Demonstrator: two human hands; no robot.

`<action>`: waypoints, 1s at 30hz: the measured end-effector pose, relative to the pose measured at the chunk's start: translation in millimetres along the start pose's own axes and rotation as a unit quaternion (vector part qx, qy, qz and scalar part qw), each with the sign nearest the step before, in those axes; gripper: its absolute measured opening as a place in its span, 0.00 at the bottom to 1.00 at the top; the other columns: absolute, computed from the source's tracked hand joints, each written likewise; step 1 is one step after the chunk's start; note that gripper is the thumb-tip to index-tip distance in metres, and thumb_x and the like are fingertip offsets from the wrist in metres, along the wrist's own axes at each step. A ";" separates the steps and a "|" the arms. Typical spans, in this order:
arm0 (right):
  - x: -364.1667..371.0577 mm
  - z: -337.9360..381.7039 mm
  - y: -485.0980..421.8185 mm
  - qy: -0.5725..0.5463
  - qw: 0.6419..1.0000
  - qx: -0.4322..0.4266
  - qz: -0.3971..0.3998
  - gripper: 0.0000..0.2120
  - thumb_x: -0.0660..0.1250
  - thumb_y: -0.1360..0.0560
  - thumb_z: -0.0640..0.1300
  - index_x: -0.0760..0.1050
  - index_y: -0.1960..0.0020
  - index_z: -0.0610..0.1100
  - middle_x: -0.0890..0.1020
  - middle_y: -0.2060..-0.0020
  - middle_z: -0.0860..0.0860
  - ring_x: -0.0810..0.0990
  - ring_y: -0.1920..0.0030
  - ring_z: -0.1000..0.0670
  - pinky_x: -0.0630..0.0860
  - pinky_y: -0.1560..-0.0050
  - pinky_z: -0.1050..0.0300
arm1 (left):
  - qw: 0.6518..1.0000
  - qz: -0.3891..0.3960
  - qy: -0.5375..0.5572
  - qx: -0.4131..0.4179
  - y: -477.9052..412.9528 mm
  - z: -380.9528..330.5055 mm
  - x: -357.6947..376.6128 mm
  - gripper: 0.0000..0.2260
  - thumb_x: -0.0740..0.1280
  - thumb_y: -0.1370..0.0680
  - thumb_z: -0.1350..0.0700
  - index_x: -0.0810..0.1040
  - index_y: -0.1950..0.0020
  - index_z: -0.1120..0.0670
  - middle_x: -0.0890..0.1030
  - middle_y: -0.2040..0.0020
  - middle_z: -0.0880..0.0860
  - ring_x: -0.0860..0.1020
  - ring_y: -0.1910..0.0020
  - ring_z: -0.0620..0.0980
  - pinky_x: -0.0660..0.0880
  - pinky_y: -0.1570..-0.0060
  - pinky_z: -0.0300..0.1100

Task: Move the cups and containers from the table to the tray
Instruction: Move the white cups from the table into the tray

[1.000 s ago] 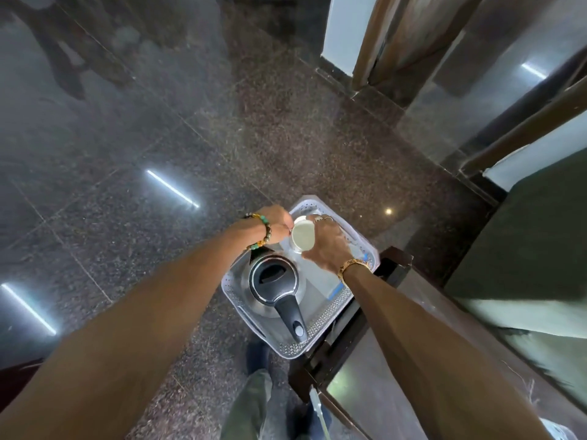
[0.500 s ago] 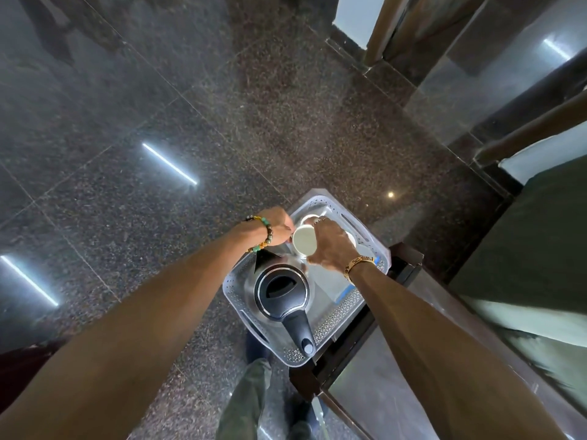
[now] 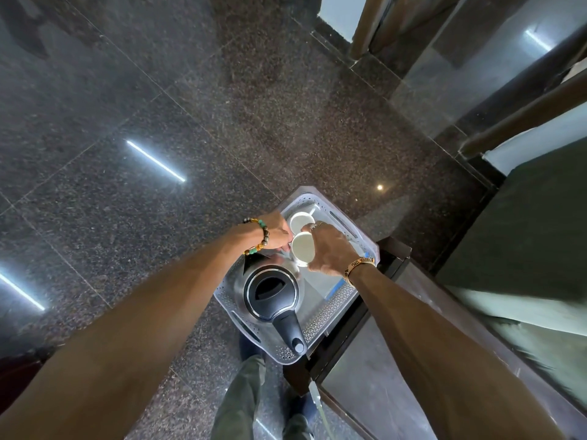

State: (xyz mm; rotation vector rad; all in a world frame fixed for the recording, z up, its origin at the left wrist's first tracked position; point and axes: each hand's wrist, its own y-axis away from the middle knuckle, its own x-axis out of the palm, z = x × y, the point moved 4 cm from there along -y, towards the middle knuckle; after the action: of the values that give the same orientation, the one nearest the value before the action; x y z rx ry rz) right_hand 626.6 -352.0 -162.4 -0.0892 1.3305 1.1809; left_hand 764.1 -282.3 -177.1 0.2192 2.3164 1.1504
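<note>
Seen from above, a pale grey perforated plastic tray (image 3: 330, 309) with slotted handles sits on the corner of a dark wood-framed desk (image 3: 374, 382) with a glossy grey top, and part of the tray overhangs the floor. The floor (image 3: 222, 106) is polished dark speckled granite in large tiles, with thin seams and bright reflections of ceiling strip lights; at the upper right are brown wooden posts, a pale wall and a dark green surface edged in white. On the near half of the tray stands a steel electric kettle with a black lid and black handle (image 3: 273, 293), its handle pointing toward the person. At the far end of the tray a white ceramic cup (image 3: 301, 221) stands upright. Just nearer, touching or almost touching it, a second white ceramic cup (image 3: 302, 253) is held over the tray. The right hand (image 3: 330, 250), with rings and a gold wristband, has its grip closed around this second cup's side and rim. The left hand (image 3: 276, 231), wearing a beaded bracelet, has its fingers curled at the cup's left side; whether they actually pinch the cup or its handle cannot be told. Dark green trouser legs and shoes show below the tray.
</note>
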 end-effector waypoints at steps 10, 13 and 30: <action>10.2 -1.4 -6.0 0.006 1.000 -0.004 -0.005 0.34 0.77 0.34 0.40 0.71 0.30 0.43 0.78 0.40 0.44 0.77 0.38 0.42 0.78 0.41 0.45 | 1.000 -0.028 0.005 -0.005 -4.9 6.9 2.7 0.07 0.72 0.28 0.55 0.85 0.52 0.53 0.85 0.52 0.52 0.82 0.52 0.50 0.78 0.43 0.50; 9.7 -5.4 -5.8 -0.001 1.000 0.002 0.002 0.35 0.77 0.34 0.41 0.70 0.29 0.44 0.78 0.39 0.44 0.77 0.38 0.42 0.77 0.39 0.46 | 0.999 -0.026 0.020 -0.005 -5.4 4.5 5.5 0.09 0.73 0.28 0.56 0.84 0.49 0.54 0.85 0.52 0.52 0.82 0.53 0.50 0.77 0.42 0.49; 33.5 5.7 -29.7 0.107 0.992 -0.026 -0.063 0.37 0.78 0.35 0.42 0.69 0.28 0.48 0.72 0.37 0.44 0.73 0.39 0.42 0.70 0.39 0.48 | 0.997 -0.071 -0.016 -0.008 -20.8 28.3 -0.6 0.08 0.66 0.24 0.54 0.86 0.53 0.51 0.84 0.46 0.50 0.79 0.59 0.46 0.76 0.60 0.39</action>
State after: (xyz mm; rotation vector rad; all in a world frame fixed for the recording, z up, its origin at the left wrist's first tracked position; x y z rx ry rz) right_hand 644.2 -341.9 -202.7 -0.3414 1.4593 1.1221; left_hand 781.6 -275.9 -206.9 0.0637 2.2548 1.0872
